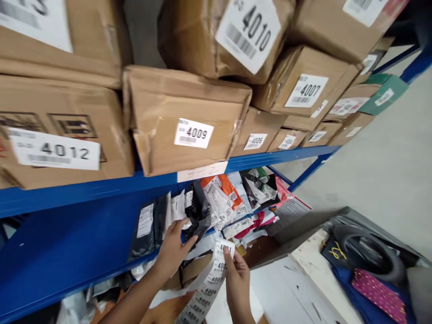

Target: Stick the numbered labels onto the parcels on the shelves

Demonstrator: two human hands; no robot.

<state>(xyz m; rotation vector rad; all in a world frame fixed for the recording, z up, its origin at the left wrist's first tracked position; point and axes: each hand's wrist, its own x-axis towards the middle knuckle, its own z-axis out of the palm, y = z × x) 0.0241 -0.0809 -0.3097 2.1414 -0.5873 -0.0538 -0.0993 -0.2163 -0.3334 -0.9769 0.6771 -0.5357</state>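
My left hand (173, 249) reaches onto the lower blue shelf, thumb and fingers around the edge of a black plastic parcel (201, 228). Beside it stand other dark parcels (145, 227) and white-labelled ones. Pinched in my right hand (237, 281) is a long strip of number labels (212, 281), the top one partly covered by my thumb. The strip hangs down to the left, its lower end out of view. Just beyond this hand lie white parcels (221, 204) and an orange parcel (232, 186) with numbered labels.
Cardboard boxes, such as box 4009 (162, 117) and box 4012 (67, 108), fill the upper shelf, whose blue beam (158, 186) crosses above my hands. At the right stands an open carton (303, 270), near dark-blue fabric with a pink dotted piece (380, 294).
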